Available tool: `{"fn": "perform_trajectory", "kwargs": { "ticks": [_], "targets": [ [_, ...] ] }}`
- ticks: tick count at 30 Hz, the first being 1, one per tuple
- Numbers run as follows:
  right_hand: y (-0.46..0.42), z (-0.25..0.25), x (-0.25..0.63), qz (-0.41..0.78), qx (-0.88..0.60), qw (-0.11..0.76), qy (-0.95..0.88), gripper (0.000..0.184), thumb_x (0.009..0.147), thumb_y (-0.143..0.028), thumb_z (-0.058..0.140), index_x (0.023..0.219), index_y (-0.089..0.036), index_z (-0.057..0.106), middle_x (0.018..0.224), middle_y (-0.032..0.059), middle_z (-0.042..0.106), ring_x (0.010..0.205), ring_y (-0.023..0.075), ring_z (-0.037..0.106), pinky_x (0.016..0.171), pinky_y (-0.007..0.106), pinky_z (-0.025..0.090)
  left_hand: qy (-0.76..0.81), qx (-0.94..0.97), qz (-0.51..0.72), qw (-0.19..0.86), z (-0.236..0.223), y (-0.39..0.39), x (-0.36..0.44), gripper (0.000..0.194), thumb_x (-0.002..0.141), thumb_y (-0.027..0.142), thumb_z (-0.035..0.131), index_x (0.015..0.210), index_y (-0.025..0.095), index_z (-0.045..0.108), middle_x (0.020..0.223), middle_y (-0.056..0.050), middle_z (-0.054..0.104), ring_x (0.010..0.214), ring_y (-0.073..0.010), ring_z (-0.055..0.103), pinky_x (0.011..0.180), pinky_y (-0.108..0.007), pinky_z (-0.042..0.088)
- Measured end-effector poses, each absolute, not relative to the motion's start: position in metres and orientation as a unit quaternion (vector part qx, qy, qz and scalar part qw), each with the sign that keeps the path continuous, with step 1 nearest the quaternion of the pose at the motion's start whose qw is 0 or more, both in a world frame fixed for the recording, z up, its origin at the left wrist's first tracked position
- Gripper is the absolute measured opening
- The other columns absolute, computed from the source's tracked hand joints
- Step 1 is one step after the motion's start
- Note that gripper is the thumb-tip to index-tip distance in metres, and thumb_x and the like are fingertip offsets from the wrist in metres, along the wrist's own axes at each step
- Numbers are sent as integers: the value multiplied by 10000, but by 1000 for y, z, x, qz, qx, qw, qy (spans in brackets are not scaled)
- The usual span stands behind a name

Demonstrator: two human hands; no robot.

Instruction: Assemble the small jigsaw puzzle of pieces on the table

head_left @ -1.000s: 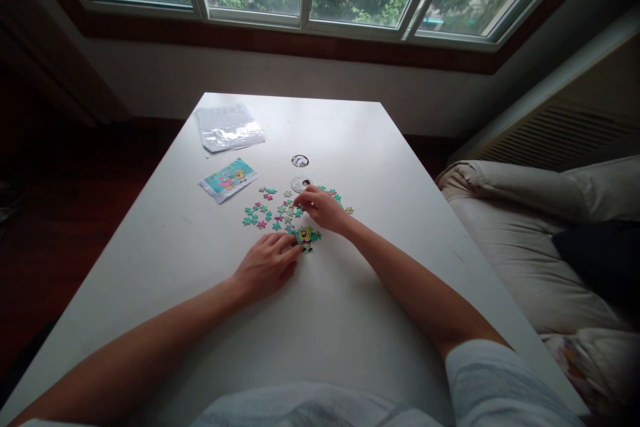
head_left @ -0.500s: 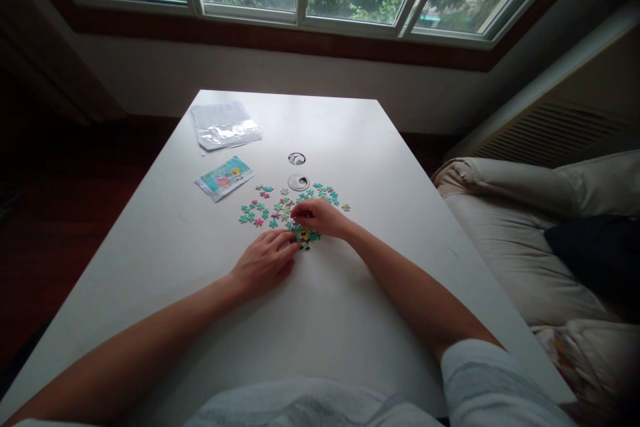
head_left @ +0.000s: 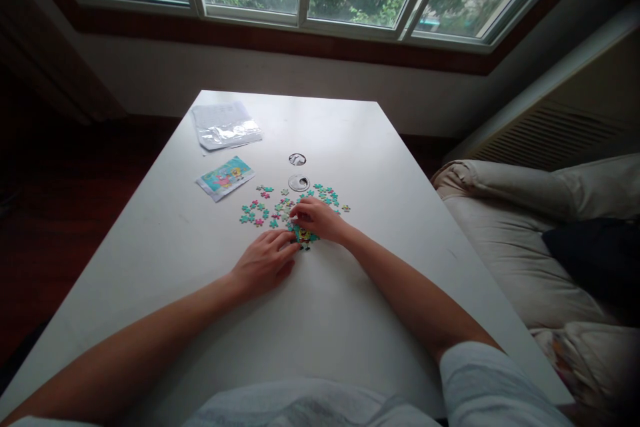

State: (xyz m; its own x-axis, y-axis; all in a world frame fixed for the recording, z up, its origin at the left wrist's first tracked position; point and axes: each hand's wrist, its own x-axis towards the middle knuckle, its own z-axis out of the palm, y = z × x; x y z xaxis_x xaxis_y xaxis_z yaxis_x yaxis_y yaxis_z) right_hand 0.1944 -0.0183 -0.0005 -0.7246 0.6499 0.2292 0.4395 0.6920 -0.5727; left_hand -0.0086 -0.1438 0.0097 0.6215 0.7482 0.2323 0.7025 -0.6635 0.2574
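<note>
A joined patch of jigsaw puzzle (head_left: pixel 305 234), with a yellow cartoon character on teal, lies on the white table. My left hand (head_left: pixel 267 257) rests flat at its left edge, fingers stretched out and fingertips touching it. Just above the patch, my right hand (head_left: pixel 319 217) is closed in a pinch, covering part of it. Whatever lies between those fingertips is too small to make out. Loose puzzle pieces (head_left: pixel 259 222) in teal, pink and pale green spread to the left and behind; more teal pieces (head_left: pixel 327 193) lie beyond the right hand.
A picture card (head_left: pixel 226 178) with the cartoon scene lies left of the pieces. Behind it is a clear plastic bag (head_left: pixel 225 127) with papers. Two round fittings, a covered one (head_left: pixel 299 183) and an opening (head_left: pixel 297 159), are set in the table (head_left: pixel 350 320). A beige sofa (head_left: pixel 495 233) stands at right.
My right hand has shifted very slightly left and closer over the puzzle patch. My left hand stays at the patch's edge.
</note>
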Motion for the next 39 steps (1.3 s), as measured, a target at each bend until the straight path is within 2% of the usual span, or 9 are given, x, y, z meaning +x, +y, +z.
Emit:
{"fn": "perform_trajectory", "kwargs": {
  "ticks": [6,12,15,19,23,27,39],
  "targets": [
    [-12,-1,200,281,-316,258,-868,170,898,-113,578,940,-190,724,872,24,668,787,143,567,768,254,438,402,899,160,72,11,-143,-10,336,928,187,556,1259,213,613,1296,-100,617,1273,-266,526,1103,-448,439],
    [-10,1,203,274,-305,236,-881,114,887,-156,624,910,-194,729,805,15,629,787,147,564,754,249,437,416,892,159,73,13,-141,-11,227,935,194,550,1133,227,656,1192,-94,638,1138,-245,578,1023,-436,478],
    [-10,-1,203,269,-303,237,-883,131,895,-154,609,920,-197,731,832,22,651,795,147,572,765,251,441,426,886,165,71,12,-140,-12,246,940,206,543,1161,228,648,1157,-94,642,1085,-244,588,985,-432,497],
    [-8,-7,204,270,-320,261,-870,149,932,-213,583,934,-201,731,865,29,690,776,144,579,761,255,444,442,878,179,49,10,-139,-13,366,938,229,560,1302,225,600,1280,-112,621,1190,-276,560,1038,-460,473],
    [-3,-12,208,268,-357,306,-841,196,955,-316,574,931,-194,727,788,13,670,684,130,540,687,242,419,457,875,160,11,7,-137,-14,446,962,298,568,1394,188,555,1450,-130,552,1377,-322,453,1159,-523,363],
    [-1,-12,211,272,-397,342,-807,226,958,-352,559,959,-195,721,752,4,663,639,125,518,644,238,404,468,875,124,-11,8,-135,-15,445,982,358,560,1384,169,571,1454,-125,567,1406,-349,429,1189,-553,299],
    [8,1,221,296,-436,377,-762,260,933,-402,583,946,-197,743,687,-8,650,601,123,497,587,248,369,464,880,101,3,12,-131,-16,434,997,363,550,1383,165,568,1455,-107,570,1397,-323,444,1170,-499,357]
  ]
}}
